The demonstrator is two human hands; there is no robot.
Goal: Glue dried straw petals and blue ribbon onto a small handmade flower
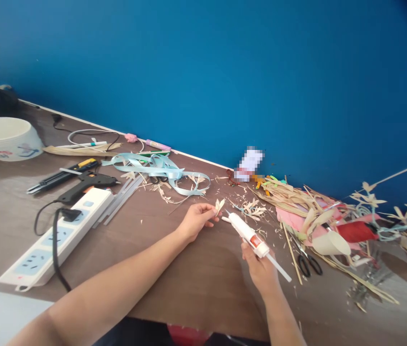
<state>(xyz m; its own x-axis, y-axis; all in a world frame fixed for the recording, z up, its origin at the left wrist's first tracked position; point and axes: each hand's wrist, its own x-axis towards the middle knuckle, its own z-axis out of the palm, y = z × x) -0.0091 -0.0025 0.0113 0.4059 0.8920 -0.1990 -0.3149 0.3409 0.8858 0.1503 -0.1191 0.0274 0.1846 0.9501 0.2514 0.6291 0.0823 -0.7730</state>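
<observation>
A pale petal-like piece (219, 206) is pinched between the fingers (208, 212) of the left hand (196, 222), just beside the nozzle of the white glue gun (248, 233), seemingly without contact. The white glue gun itself is gripped in the right hand (261, 271), its nozzle aimed at that piece; whether the trigger is pressed cannot be told. The pinching fingertips could be burned if a hot nozzle were tipped sideways, and the thin piece could be bent by too tight a pinch. Loose scraps (253, 209), strewn just beyond the white glue gun, could be caught by stray glue. Right of the white glue gun, scissors (303, 252) are left on the surface (181, 283); a careless sweep of the right wrist could knock them.
</observation>
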